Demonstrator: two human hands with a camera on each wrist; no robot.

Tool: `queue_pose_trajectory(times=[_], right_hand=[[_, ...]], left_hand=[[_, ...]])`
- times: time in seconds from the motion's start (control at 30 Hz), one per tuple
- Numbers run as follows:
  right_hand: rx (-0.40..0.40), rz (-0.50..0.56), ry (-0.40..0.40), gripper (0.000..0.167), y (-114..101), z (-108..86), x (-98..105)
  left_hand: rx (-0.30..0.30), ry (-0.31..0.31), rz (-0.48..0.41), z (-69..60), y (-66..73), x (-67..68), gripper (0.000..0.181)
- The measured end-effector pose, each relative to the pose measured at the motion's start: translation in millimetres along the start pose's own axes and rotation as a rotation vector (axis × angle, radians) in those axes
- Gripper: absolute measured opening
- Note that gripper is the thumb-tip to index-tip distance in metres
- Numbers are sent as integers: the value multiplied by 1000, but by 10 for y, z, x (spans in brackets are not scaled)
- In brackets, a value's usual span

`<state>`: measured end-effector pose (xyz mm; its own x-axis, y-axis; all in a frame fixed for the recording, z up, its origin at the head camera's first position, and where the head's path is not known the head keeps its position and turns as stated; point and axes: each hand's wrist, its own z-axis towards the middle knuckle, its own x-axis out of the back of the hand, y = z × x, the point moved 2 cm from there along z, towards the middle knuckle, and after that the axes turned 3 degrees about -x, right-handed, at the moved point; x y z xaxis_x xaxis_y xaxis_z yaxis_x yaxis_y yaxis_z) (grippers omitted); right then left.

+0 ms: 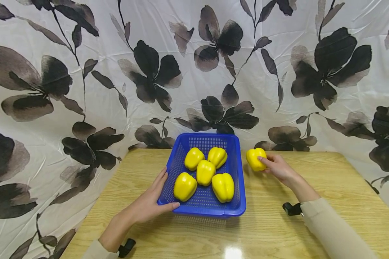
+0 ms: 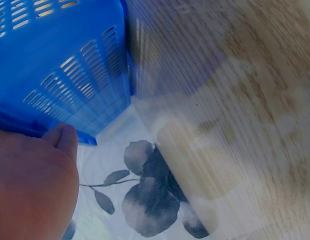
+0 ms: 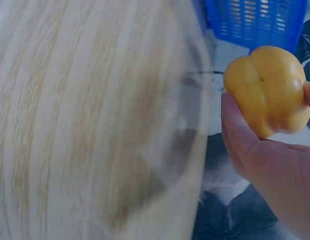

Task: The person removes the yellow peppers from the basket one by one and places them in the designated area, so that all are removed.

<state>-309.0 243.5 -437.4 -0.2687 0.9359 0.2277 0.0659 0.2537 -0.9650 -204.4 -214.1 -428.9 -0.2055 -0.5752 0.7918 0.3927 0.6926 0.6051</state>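
Note:
A blue plastic basket (image 1: 209,211) with slotted walls stands on the table. Several yellow bell peppers (image 1: 205,173) lie in it. At its near left corner, my left hand (image 1: 146,201) holds the rim, thumb over the front edge and fingers along the left side. The left wrist view shows that hand's fingers (image 2: 69,140) against the rim. Right of the basket, my right hand (image 1: 278,167) grips another yellow bell pepper (image 1: 254,159) between thumb and fingers. In the right wrist view this bell pepper (image 3: 267,85) shows its lobed end.
A light wood-grain table (image 1: 265,223) lies under the basket and hands. Behind it hangs a white cloth (image 1: 188,82) printed with dark flowers. Black straps (image 1: 291,209) are at both wrists.

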Motion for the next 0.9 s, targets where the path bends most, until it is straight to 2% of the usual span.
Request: queue_pose_trajectory(times=[0.43,0.63,0.9], right_hand=[[-57,11,49,62,125,222,-57],[-77,32,53,59,187,270,-95],[-115,-13,75,62,158,296,-87]], left_hand=[[-10,7,-1,-6,4,-8,113],[0,4,-5,-15,-3,-29,112],[2,7,-9,-9,-7,-19,113]])
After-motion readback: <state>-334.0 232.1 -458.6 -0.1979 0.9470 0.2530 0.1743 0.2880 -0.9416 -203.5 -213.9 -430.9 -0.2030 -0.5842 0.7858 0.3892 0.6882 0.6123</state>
